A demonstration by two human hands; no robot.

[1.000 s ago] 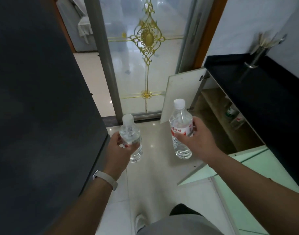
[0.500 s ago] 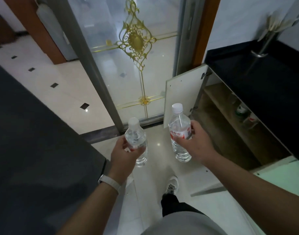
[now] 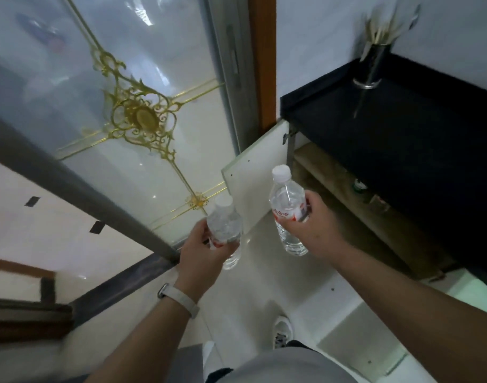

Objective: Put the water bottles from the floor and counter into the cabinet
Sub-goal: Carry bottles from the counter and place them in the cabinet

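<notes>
Left hand (image 3: 206, 251) wrapped around clear water bottle (image 3: 225, 230), held upright over pale glossy tile floor (image 3: 253, 294). Right hand (image 3: 312, 225) gripping second water bottle with red label (image 3: 288, 210), white cap up, in front of open cabinet (image 3: 347, 194). White cabinet door (image 3: 260, 175) swung out toward frosted glass door with gold ornament (image 3: 143, 117). Black desk (image 3: 402, 128) above cabinet, metal utensil holder (image 3: 370, 64) at far corner by white wall. Small blurred items on wooden cabinet shelf. White band (image 3: 179, 298) on left wrist. Shoe (image 3: 282, 331) on floor below.
</notes>
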